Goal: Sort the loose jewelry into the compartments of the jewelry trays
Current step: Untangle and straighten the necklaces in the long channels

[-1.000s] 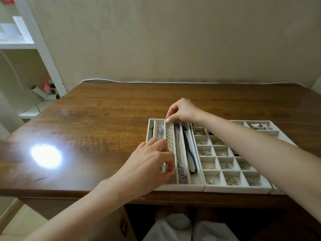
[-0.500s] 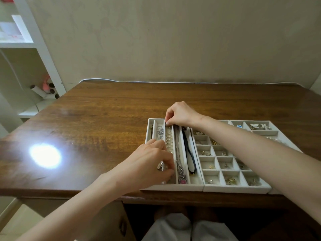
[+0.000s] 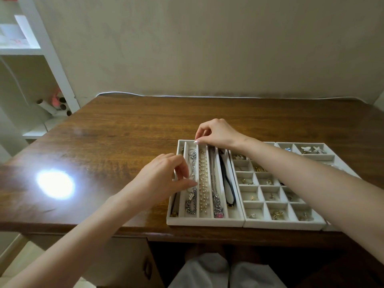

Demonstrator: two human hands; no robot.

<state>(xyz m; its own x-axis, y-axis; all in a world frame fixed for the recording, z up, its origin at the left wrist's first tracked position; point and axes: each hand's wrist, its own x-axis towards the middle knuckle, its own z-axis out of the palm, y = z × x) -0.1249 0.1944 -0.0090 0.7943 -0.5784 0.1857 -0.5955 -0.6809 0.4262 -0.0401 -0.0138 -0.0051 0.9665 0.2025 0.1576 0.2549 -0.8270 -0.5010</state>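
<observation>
- Nearest us, under the table edge, we see knees in white cloth.
- On the wooden table, close to its near edge, sit the trays. A long-slot tray is on the left and a grid tray touches its right side, with small pieces in its cells.
- The long slots hold, left to right, a silver chain, a pearl strand, a second chain with a pink pendant, and a dark cord.
- Our left hand curls over the tray's left side, thumb and fingers pinching the silver chain at its middle.
- A bright glare shines on the table's left part.
- Our right hand is at the tray's far wall, fingers curled. We cannot tell whether they grip anything.
- A third tray lies far right, beside the grid tray.
- A white shelf stands beyond on the left.
</observation>
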